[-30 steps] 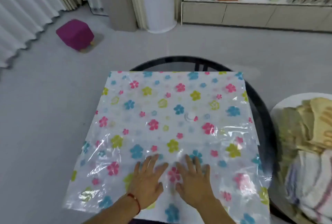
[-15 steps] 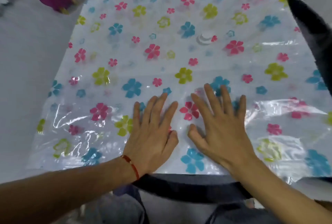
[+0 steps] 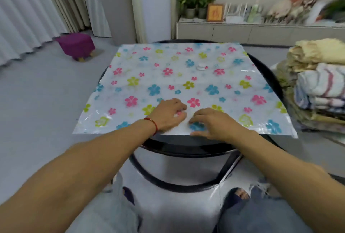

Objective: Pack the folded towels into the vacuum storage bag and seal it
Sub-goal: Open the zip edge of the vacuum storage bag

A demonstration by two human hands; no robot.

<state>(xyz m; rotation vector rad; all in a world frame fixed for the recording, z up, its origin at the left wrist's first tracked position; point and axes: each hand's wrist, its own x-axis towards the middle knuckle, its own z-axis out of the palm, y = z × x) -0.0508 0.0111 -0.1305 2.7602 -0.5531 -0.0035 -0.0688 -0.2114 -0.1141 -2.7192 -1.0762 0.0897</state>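
Observation:
The vacuum storage bag [image 3: 168,83], clear plastic printed with coloured flowers, lies flat over a round black table [image 3: 186,149]. Its white valve [image 3: 200,67] sits toward the far side. At the bag's near edge my left hand [image 3: 168,115] has its fingers curled down onto the plastic and pinches it. Just to its right, my right hand [image 3: 211,123] curls its fingers on top of the edge, with the thumb along the bag's rim. A stack of folded towels [image 3: 321,83], yellow on top and striped below, stands to the right of the table.
A purple stool [image 3: 75,46] stands on the grey floor at the far left, near white curtains. Behind the table are a white tower unit [image 3: 151,8] and a low cabinet [image 3: 261,31] with plants and a frame. My knees are below the table's near edge.
Both hands were pressed flat on the bag with fingers spread; they have drawn back to its near edge and curled. The view has lifted and pulled back.

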